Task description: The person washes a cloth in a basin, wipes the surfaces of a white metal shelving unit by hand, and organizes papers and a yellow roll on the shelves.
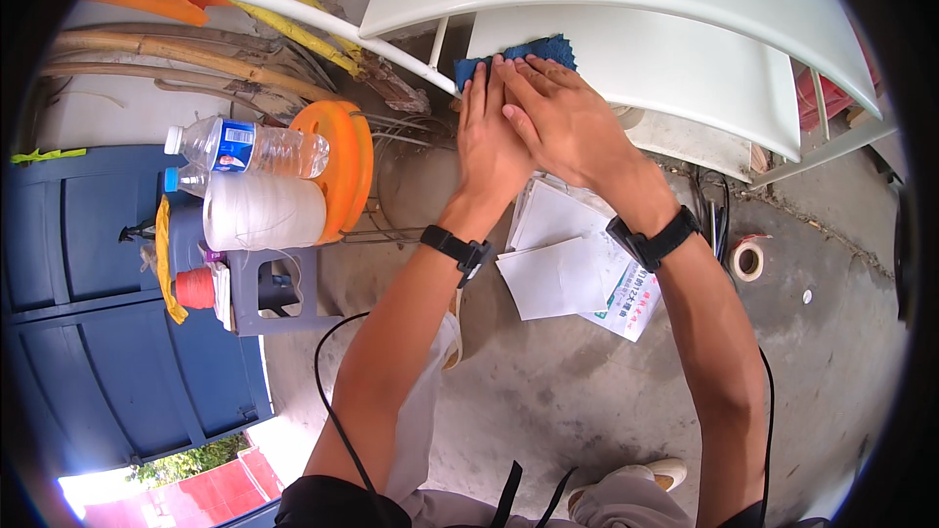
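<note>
Head view: both hands, left hand [489,137] and right hand [562,117], press flat on a blue cloth [528,51] against the white panel [685,68]; fingers spread, gripping nothing. Wiping looks underway; most of the panel seems untouched.

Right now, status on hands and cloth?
Left hand and right hand flat, overlapping, pressing dark blue rough cloth on white curved panel. Nothing in the way.

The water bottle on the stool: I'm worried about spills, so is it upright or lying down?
Lying down. The bottle rests on its side atop a white thread spool, its cap pointing left. Cap looks on; cannot tell how tight.
</note>
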Demonstrator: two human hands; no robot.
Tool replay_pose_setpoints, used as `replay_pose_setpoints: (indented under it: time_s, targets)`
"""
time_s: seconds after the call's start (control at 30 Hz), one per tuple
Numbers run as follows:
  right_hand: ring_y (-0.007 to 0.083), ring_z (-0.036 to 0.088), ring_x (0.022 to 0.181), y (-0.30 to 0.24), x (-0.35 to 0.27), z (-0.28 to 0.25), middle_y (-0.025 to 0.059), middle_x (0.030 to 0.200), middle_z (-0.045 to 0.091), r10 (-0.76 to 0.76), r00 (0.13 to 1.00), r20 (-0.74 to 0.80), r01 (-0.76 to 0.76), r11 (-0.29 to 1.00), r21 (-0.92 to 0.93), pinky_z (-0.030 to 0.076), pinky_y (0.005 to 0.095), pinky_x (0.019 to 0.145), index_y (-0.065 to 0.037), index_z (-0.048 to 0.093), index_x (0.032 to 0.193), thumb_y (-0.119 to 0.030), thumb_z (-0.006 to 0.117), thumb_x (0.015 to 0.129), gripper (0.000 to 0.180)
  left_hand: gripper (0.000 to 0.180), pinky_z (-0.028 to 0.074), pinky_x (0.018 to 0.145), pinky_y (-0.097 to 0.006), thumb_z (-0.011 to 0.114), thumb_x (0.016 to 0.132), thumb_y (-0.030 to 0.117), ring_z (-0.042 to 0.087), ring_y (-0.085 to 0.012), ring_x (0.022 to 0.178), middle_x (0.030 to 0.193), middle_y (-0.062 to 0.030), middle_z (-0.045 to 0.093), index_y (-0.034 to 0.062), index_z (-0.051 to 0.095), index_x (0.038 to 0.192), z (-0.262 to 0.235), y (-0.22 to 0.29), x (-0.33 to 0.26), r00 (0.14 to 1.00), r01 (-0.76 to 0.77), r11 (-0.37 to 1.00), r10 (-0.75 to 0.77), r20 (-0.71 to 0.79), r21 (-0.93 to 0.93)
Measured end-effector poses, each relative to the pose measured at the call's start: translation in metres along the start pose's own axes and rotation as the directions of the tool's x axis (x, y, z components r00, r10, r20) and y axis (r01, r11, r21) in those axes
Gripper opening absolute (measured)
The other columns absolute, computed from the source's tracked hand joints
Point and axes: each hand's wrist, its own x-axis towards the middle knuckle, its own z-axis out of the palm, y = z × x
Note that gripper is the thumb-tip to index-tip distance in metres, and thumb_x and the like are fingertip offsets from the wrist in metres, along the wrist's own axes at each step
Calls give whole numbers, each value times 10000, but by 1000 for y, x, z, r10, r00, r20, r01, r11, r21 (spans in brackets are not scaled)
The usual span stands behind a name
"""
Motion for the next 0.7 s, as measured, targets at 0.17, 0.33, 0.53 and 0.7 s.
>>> replay_pose_setpoints:
  time_s: [0.17,0.33,0.53,0.7]
  targets:
    - [368,679,1341,8,-17,3,245,1358,742,-17,997,-69,15,1000,-26,483,427,1203,73,638,1441,-95,673,921,548,462,446,1084,-527,682,999,180,587,-445,1279,1405,-247,624,-31,631,1407,-16,-10,0,1000,-17,995,17,-7,99]
    - [376,736,1171,3,-68,-38,211,1129,786,114,989,95,-121,990,72,540,438,1058,3,682,1302,-38,701,881,424,249,574,858,-470,705,989,74,741,-418,1005,1146,-226,755,-16,750,1217,-50,40,-17,980,-35,999,30,196,20]
    - [411,772,1080,19,-182,-137,216,1169,796,531,811,245,-548,543,636,622,475,968,-36,670,1386,-80,820,932,480,201,549,885,-239,676,1092,97,723,-97,982,1111,-63,789,44,626,1279,-55,98,-34,515,759,384,140,846,-526]
    - [389,619,1382,11,-261,-214,189,1528,623,547,830,106,-520,692,500,519,494,1163,-84,643,1482,-151,853,911,613,244,578,910,-271,703,1067,149,731,-115,1006,1136,-61,765,65,648,1290,-25,188,-20,458,878,11,270,847,-479]
